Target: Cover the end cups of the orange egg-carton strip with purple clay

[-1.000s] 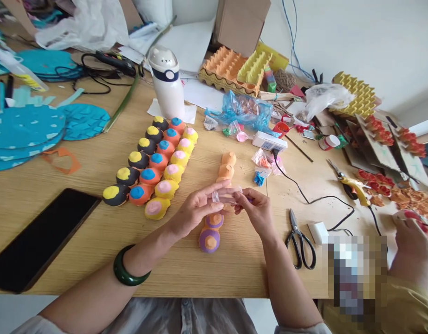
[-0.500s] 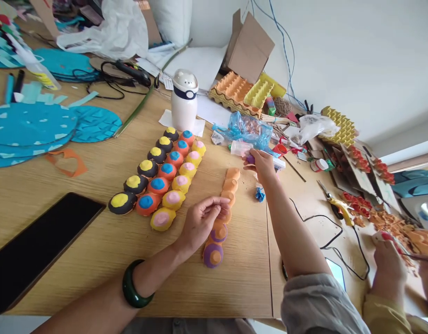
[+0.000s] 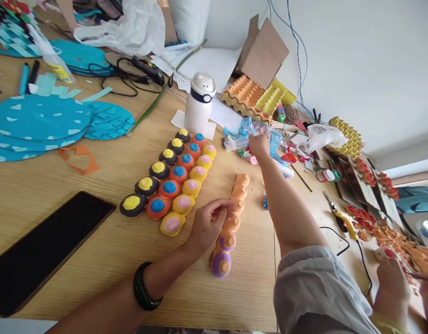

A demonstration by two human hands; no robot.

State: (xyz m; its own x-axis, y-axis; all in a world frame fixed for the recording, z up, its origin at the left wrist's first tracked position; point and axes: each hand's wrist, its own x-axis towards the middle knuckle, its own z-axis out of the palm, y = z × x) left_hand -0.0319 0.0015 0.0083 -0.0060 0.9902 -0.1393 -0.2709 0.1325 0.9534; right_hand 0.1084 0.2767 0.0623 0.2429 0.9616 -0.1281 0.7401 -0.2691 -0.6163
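My left hand (image 3: 209,225) hovers at the orange egg-carton strip (image 3: 231,223), thumb and fingertips pinched together. Whatever is in that pinch, if anything, is too small to make out. The strip's two nearest cups carry purple clay around their orange tips; the farther cups are bare orange. My right hand (image 3: 259,146) is stretched out beside a clear plastic container (image 3: 234,144) and a crumpled blue plastic bag (image 3: 275,139). Its fingers are curled, and what they hold is hidden. Left of the strip stand three rows of coloured cups (image 3: 179,174): black-yellow, orange-blue and yellow-pink.
A black phone-like slab (image 3: 50,253) lies at the left front. A white tumbler (image 3: 197,111) stands behind the coloured rows. Egg trays (image 3: 245,98) lie at the back. A yellow glue gun (image 3: 345,221) lies on the right, near another person's hands (image 3: 391,278).
My right hand has moved farther away, toward the blue bag; the purple piece at its fingers no longer shows. My left hand keeps its pinch at the strip. The camera view has shifted slightly.
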